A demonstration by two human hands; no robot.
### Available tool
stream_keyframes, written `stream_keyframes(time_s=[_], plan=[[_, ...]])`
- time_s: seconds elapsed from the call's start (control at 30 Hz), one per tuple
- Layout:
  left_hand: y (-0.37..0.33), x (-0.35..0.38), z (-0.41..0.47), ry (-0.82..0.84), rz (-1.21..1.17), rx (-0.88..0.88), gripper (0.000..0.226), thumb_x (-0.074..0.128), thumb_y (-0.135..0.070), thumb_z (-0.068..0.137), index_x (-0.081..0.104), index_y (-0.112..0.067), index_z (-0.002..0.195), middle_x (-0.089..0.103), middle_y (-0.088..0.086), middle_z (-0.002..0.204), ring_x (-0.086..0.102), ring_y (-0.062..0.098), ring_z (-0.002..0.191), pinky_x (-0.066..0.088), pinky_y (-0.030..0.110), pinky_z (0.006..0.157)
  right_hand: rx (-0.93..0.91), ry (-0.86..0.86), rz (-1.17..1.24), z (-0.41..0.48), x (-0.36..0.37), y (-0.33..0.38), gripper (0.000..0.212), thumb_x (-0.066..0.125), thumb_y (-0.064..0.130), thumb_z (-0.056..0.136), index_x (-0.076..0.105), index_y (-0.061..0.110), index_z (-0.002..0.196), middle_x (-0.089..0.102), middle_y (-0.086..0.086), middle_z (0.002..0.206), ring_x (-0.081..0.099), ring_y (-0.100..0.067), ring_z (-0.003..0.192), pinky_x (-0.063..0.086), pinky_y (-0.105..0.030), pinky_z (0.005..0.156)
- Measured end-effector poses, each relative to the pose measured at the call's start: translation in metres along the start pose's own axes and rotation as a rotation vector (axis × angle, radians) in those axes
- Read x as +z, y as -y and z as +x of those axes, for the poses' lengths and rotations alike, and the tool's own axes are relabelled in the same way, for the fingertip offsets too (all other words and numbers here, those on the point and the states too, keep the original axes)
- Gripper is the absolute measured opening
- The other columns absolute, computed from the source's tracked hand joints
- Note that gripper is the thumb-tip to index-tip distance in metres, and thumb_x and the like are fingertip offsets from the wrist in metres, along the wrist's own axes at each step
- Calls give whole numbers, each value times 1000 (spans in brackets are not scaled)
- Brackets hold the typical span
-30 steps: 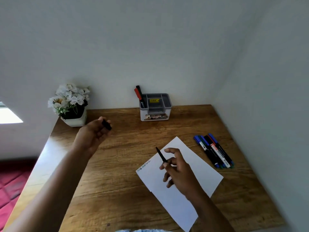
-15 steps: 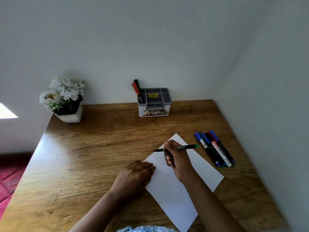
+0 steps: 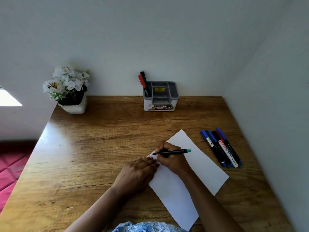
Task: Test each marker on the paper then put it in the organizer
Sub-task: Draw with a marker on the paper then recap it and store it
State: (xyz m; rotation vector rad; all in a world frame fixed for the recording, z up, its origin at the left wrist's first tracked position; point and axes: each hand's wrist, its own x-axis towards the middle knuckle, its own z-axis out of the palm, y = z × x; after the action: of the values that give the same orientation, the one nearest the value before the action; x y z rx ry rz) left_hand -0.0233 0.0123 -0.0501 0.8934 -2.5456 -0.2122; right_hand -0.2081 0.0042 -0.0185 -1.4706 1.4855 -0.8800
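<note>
While my right hand [image 3: 168, 158] grips one marker [image 3: 172, 152] on the paper [image 3: 197, 169], left hand [image 3: 138, 173] flat; two in organizer [image 3: 160, 104], about five loose markers [image 3: 220, 148], labels unreadable

Wooden table [image 3: 100, 164], grain running left to right, set into a wall corner. At its back edge: white pot of white flowers [image 3: 70, 92] on the left, grey-and-white organizer [image 3: 160, 97] near the middle. White paper [image 3: 192, 173] lies slantwise at front right. Row of capped markers [image 3: 220, 148] lies just beside the paper, toward the right edge.
</note>
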Motion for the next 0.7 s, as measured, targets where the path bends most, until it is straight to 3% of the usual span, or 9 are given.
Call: stream_keyframes(time_s=[0.7], plan=[[-1,0,0,0,-1,-43,33,48,-34,88,72,-20,107,71,-3,110,67,14,102,55,26,80,8,-3,-42,3,4,-10,6,70,20,81,64,21,83,65,16,81,64,-5,85,55,-19,74]])
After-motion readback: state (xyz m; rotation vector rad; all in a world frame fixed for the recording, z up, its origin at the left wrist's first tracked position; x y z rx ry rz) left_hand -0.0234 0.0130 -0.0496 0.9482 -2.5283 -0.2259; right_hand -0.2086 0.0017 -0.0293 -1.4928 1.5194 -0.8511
